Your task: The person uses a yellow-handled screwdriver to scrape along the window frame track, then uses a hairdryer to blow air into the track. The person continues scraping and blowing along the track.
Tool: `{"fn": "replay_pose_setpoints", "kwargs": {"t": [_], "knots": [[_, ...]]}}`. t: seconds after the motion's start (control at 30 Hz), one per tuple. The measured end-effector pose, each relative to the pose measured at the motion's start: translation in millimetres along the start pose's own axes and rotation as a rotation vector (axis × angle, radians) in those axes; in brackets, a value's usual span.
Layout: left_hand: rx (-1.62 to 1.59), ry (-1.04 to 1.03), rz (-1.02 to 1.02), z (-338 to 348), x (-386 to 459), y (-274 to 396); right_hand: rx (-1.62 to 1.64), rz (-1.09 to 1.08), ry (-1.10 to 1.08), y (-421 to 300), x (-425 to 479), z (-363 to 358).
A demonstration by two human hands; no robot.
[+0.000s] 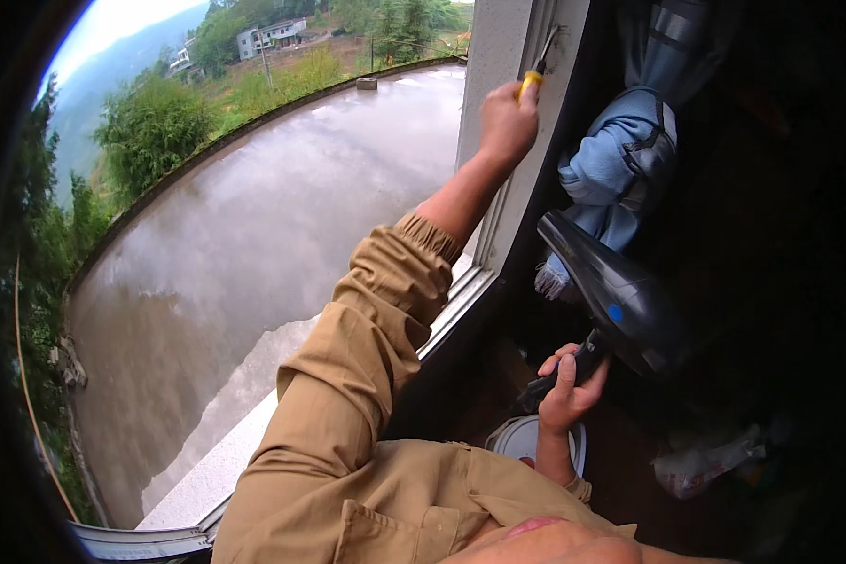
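My left hand [511,123] grips the yellow handle of a screwdriver-like tool [531,77]. Its narrow metal blade reaches up to the pale window jamb [546,116], beside a dark smudged patch. Whether the tip presses on the surface cannot be told. Lower on the right, my right hand [571,395] is closed around the handle of a black hair dryer [606,289] with a blue dot on its side. The dryer's wide nozzle points up and left, towards the jamb and a knotted blue cloth [599,166].
The window track [458,299] runs below the jamb. Outside lies a wet flat concrete surface [268,211] with a low rim, trees and buildings beyond. A white bucket [518,437] stands under my right forearm. A crumpled plastic bag [705,462] lies in the dark area at right.
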State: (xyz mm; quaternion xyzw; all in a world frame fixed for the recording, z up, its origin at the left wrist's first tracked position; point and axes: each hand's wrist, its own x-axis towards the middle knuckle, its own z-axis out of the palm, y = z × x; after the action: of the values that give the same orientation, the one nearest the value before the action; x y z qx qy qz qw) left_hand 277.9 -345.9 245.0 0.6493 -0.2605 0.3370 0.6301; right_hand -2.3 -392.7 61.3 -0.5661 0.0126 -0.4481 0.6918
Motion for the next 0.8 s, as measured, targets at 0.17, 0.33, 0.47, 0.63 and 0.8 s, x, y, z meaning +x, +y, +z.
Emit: {"fn": "replay_pose_setpoints", "kwargs": {"t": [0.17, 0.33, 0.47, 0.63, 0.8], "knots": [[-0.031, -0.156, -0.151, -3.2, -113.3, -60.8, -0.05, -0.034, 0.011, 2.5, 7.8, -8.5], [0.083, -0.232, -0.074, -32.6, -90.8, -71.4, -0.033, 0.007, -0.006, 7.5, 7.4, -0.4], [-0.047, -0.104, -0.101, -38.8, -49.2, -60.6, -0.054, 0.034, -0.048, 8.4, 3.1, 1.5], [0.077, -0.002, 0.188, -14.5, 22.9, -12.2, -0.063, 0.052, -0.081, 15.6, -0.6, -1.1], [0.159, -0.006, 0.089, -4.3, -14.1, -46.4, -0.073, 0.023, -0.033, 13.8, -1.3, -7.2]]}}
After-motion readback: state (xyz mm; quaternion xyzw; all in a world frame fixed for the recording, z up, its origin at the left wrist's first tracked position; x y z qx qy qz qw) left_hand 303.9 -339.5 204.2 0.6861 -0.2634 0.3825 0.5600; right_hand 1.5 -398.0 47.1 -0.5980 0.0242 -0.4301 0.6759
